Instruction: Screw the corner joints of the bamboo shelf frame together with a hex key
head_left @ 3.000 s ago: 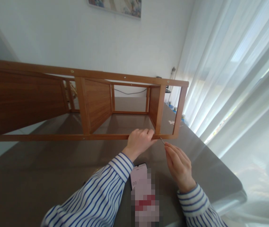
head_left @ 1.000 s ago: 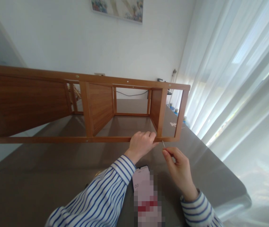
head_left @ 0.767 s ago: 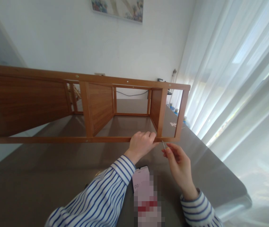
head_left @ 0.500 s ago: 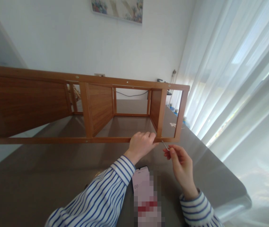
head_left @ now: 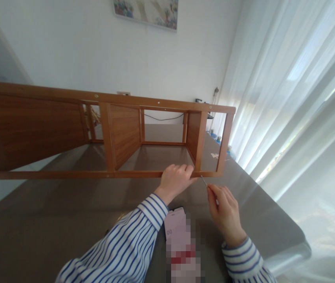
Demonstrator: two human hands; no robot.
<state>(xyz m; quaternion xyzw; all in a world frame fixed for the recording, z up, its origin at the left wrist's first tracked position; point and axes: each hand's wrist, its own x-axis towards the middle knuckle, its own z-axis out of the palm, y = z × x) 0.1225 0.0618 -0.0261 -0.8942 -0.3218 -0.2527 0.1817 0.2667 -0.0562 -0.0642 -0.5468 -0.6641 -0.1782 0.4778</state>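
Observation:
A brown wooden shelf unit (head_left: 105, 135) lies on its side across the table, its slatted shelves standing upright between two long rails. My left hand (head_left: 175, 181) is closed over the near rail, just left of the joint with the rightmost shelf. In my right hand (head_left: 224, 210), thumb and fingers pinch a thin metal hex key (head_left: 204, 181). The key's tip meets the near rail by that joint; whether it sits in a screw head is too small to tell. My fingers hide the key's other end.
The grey table (head_left: 258, 212) has a rounded corner at the right. A phone (head_left: 174, 220), partly pixelated, lies between my forearms. Small pale pieces (head_left: 215, 156) rest beyond the frame's right end. Sheer curtains (head_left: 288, 98) hang along the right side.
My right hand has turned about the hex key, its back now facing up more and the key's bent end covered. The left hand and the shelf unit stay put.

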